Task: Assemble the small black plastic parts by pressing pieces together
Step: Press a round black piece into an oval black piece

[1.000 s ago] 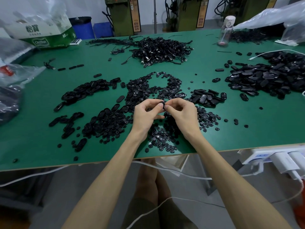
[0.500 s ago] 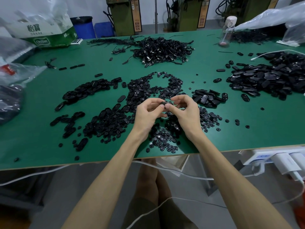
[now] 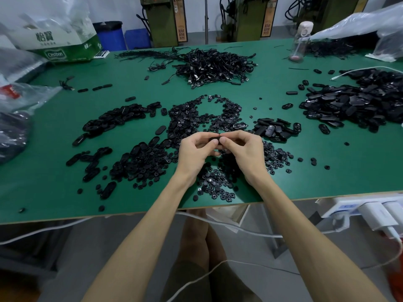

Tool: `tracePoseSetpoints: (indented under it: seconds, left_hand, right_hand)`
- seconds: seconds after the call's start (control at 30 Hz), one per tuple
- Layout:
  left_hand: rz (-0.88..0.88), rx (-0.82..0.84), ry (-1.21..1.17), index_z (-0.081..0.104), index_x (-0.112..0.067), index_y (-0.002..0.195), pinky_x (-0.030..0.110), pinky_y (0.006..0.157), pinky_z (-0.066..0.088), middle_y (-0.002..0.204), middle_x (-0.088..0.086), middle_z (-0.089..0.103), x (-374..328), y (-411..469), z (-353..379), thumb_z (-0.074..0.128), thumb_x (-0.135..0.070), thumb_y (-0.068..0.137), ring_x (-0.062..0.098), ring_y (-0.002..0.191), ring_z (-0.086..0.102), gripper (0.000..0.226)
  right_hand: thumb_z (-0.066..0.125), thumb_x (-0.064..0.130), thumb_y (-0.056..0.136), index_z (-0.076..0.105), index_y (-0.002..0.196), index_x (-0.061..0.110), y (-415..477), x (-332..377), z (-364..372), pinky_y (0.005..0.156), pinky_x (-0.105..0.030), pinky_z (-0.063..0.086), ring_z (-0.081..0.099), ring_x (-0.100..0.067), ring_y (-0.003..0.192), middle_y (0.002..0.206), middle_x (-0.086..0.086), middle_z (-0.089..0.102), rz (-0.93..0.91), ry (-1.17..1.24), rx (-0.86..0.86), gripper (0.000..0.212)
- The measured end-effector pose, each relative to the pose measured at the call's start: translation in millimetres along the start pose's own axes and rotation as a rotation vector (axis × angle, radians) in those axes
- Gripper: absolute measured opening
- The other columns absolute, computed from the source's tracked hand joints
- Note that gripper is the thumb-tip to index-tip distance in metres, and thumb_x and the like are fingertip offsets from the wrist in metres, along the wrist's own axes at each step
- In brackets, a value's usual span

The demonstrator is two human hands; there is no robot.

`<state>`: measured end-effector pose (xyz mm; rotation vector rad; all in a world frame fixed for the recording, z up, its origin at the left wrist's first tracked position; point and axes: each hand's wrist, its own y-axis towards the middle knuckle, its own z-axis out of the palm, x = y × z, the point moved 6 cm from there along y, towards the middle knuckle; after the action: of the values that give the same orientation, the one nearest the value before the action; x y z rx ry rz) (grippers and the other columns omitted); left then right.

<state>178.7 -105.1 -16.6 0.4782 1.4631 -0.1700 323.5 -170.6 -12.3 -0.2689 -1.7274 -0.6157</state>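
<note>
While the green counter (image 3: 65, 192) is carrying black plastic across nearly its whole width, a seated person is working one piece at a time at its near edge. A broad heap of oval shells (image 3: 353, 101) is spreading along the right side, a tangle of short cables (image 3: 213, 64) is sitting at the back, and a second drift of oval pieces (image 3: 117, 118) is trailing off to the left. Between them, small round pieces (image 3: 202, 114) are lying in a loose ring, with more round discs (image 3: 216, 184) scattering toward the counter's front edge under the wrists. Just right of the hands, a small cluster of ovals (image 3: 274, 128) is lying, and it may be the finished stock, though that is a judgement; from here assembled and unassembled parts are looking alike. If so, only a small share of the job is looking done, and the bulk of the loose pieces is waiting. The left hand (image 3: 194, 153) and the right hand (image 3: 244, 151) are meeting above the middle of the counter, fingertips touching, both pinching one small black part (image 3: 214, 139) between thumbs and forefingers. The part is being held in the air, clear of the heaps, and the thumbs appear to be squeezing it. Whether its pieces are already seating together is impossible to tell, since fingers are covering most of it.
</note>
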Motion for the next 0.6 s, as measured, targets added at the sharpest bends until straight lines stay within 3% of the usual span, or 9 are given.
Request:
tracePoseSetpoints:
  seconds: [0.33, 0.53, 0.6]
  left_hand:
    - [-0.021, -0.021, 0.003, 0.073, 0.006, 0.109, 0.028, 0.072, 0.062, 0.094, 0.017, 0.078, 1.3, 0.2, -1.2, 0.073, 0.003, 0.092, 0.024, 0.086, 0.077, 0.017]
    - [-0.035, -0.050, 0.119, 0.073, 0.001, 0.106, 0.034, 0.077, 0.064, 0.091, 0.012, 0.078, 5.7, 1.7, -1.0, 0.072, 0.004, 0.091, 0.025, 0.080, 0.078, 0.015]
    - [-0.025, -0.065, 0.185, 0.074, -0.002, 0.104, 0.035, 0.077, 0.064, 0.089, 0.008, 0.078, 5.7, 1.9, -0.9, 0.073, 0.002, 0.089, 0.022, 0.076, 0.077, 0.015]
  right_hand:
    - [0.075, 0.010, 0.091, 0.079, 0.100, 0.011, -1.1, 1.6, 0.3, 0.087, -0.047, 0.061, 0.076, -0.023, 0.087, 0.087, -0.004, 0.079, 0.012, -0.003, 0.008, 0.011]
    - [0.078, 0.010, 0.089, 0.080, 0.094, 0.015, -1.2, 3.3, 2.6, 0.070, -0.022, 0.055, 0.071, -0.008, 0.073, 0.078, 0.003, 0.077, -0.020, -0.068, 0.017, 0.008]
    - [0.078, 0.011, 0.088, 0.080, 0.093, 0.016, -0.9, 3.8, 4.1, 0.070, -0.024, 0.056, 0.072, -0.012, 0.074, 0.077, 0.002, 0.077, -0.022, -0.092, 0.027, 0.008]
